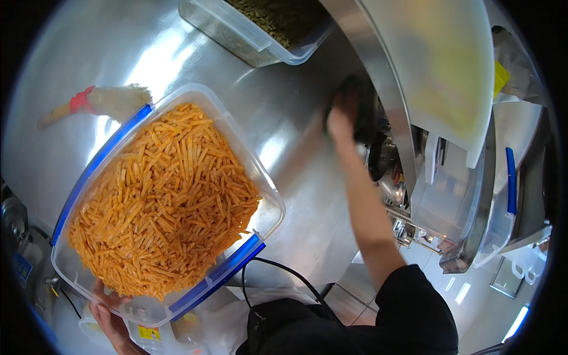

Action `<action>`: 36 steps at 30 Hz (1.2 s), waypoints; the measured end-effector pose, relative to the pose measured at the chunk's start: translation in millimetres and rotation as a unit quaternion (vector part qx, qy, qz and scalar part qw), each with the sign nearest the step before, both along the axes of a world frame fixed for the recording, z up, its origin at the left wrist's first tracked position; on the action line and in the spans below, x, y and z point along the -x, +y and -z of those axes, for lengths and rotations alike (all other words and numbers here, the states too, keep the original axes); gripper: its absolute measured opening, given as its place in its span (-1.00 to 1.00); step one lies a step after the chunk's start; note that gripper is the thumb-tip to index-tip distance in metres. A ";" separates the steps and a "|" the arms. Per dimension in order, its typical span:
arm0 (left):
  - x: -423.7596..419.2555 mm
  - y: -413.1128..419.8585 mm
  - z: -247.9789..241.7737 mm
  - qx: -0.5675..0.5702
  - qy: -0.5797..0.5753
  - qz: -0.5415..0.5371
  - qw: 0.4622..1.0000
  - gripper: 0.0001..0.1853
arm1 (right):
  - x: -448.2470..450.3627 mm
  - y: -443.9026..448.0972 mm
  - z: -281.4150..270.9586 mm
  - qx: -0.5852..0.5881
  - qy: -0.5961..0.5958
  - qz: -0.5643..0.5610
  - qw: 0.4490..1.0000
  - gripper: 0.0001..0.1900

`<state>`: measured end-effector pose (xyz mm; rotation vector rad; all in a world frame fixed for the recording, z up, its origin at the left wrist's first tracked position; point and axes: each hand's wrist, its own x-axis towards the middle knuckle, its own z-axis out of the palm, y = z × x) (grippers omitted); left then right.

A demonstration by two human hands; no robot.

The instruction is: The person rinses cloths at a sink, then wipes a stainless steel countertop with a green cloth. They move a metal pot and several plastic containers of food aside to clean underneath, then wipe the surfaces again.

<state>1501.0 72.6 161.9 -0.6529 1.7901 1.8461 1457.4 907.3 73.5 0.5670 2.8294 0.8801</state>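
Observation:
A large clear plastic container [202,91] with blue clips is heaped with orange-coated, thin-cut strips of food [177,195]. My left hand [108,317] grips its near left corner, fingers showing through the wall and the thumb outside. The container hangs partly over the near edge of the stainless steel table [310,222]. My right hand [344,117] is stretched far out to the right, low over the tabletop. It is blurred and in shadow, against a dark, greenish thing [353,91] that I cannot make out. Whether the fingers hold it is not clear.
Another plastic container [222,33], with chopped green pieces inside, stands at the table's far side. A brush [122,100] with a red band lies left of the orange strips. Metal shelving with plastic bins [443,195] rises on the right. A black cord [288,268] loops near my waist.

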 end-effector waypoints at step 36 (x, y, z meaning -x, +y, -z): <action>28.9 23.4 -14.5 -0.041 0.034 0.038 0.998 -0.41 | 46.3 -254.3 -72.2 0.418 0.039 -0.331 0.845 -0.40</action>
